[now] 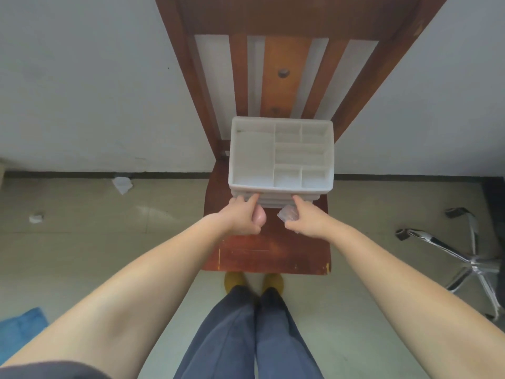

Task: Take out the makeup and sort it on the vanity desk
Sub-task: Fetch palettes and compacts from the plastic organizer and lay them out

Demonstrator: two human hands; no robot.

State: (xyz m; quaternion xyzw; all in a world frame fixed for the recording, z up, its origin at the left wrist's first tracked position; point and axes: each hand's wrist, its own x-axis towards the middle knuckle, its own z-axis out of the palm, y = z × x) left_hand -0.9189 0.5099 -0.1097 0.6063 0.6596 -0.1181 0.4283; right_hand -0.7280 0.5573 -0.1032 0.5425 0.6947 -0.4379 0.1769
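Here my left hand (244, 216) curls round a pink sponge (259, 216) and my right hand (306, 218) pinches a clear packet (287, 213), both fingertips touching the white organizer (281, 187) on the chair (270, 250).

A white plastic organiser (281, 154) with 6 open compartments on top stands upright at the far end of a wooden chair seat (267, 250), drawers facing near.

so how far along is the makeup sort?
Early. Nothing sorted: the white organizer on the wooden chair shows empty compartments. In hand: left hand holds a pink rounded item, right hand a clear wrapped piece, index fingers at its drawer front. Everything's left.
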